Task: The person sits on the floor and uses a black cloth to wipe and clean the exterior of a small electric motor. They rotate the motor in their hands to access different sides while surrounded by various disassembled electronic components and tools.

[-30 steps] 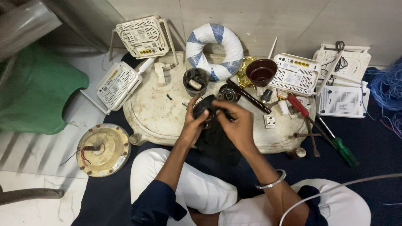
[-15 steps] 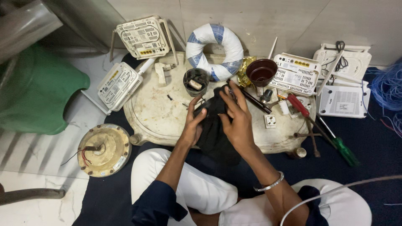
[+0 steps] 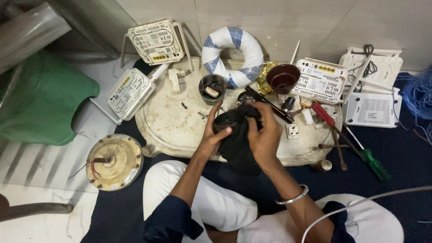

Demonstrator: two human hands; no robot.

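I sit cross-legged on the floor in front of a dirty cream plate-like base (image 3: 171, 126) lying flat. Both hands hold a black cloth (image 3: 237, 146) wrapped around a dark round part (image 3: 227, 122). My left hand (image 3: 212, 135) grips the part from the left, thumb on top. On the right side, my right hand (image 3: 264, 135) presses the cloth against it, fingers curled over the top. A metal bangle (image 3: 292, 198) circles my right wrist.
On the base stand a small dark cup (image 3: 212, 87), a brown bowl (image 3: 282, 77) and a blue-white tape ring (image 3: 231, 56). Several white router boxes (image 3: 155, 41) lie around. Red and green screwdrivers (image 3: 351, 141) lie to the right. A round motor plate (image 3: 114, 161) sits at left, a green seat (image 3: 42, 99) beyond.
My hands have shifted on the cloth-wrapped part, turning and rubbing it; the right hand's fingers now curl further over its top. Everything else stays in place.
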